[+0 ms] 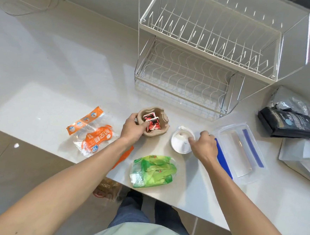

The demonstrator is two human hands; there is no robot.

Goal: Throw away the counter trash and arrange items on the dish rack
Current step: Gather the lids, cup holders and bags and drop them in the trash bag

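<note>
While the left hand [132, 129] curls around the rim of a lumpy, tan, hand-shaped clay bowl [153, 121], its fingers dip inside and appear to pinch one of the red-and-white crumpled paper packets [151, 122] lying there; whether the packet is truly gripped I cannot tell for certain. To the right, the right hand [204, 147] bends its fingers loosely together over the near edge of a round white plastic cup lid [180, 142], touching it but not clearly lifting it. Just beside that hand lies a clear rectangular plastic container lid with blue clasps [240, 150], flat on the pale glossy stone counter [52, 77]. Nearer the counter's front edge sit a crinkled green-and-clear plastic wrapper [152, 171] and, to the left, an orange-and-clear printed snack wrapper [90, 134], both thin and shiny. A black foil pouch [289, 122] rests at the far right with pale bags beside it. Behind everything stands a white two-tier wire dish rack [206, 53], both tiers bare. Judging from this, the task is barely begun: the wrappers are all still on the counter, nothing has reached the rack, and the bowl probably needs emptying of its packets before it can go there.
</note>
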